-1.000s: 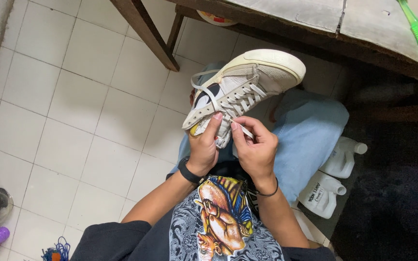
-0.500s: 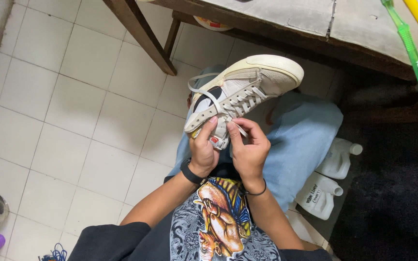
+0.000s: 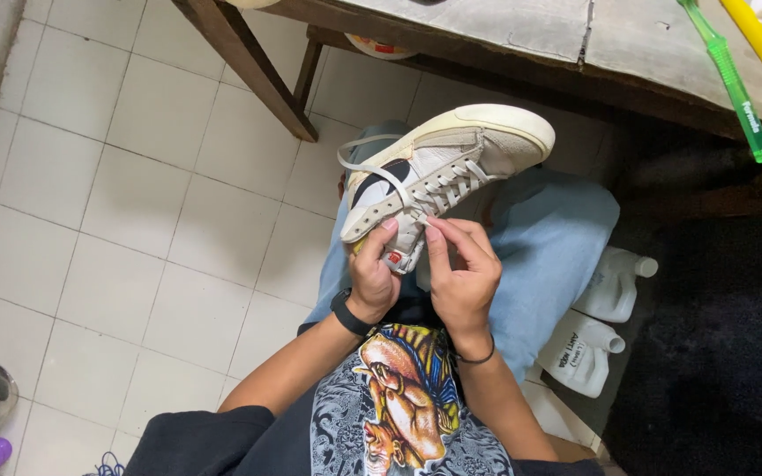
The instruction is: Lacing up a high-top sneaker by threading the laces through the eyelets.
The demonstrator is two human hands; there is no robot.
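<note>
2 white plastic jugs (image 3: 594,330) stand on the floor, right of the knee

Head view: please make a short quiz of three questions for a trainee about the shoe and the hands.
1. True or false: the white sneaker rests on the person's lap.
2. Which hand has a black watch on its wrist: A left hand, B right hand?
3. What colour is the toothbrush on the wooden table?

Key: 1 true; 2 A; 3 green.
</note>
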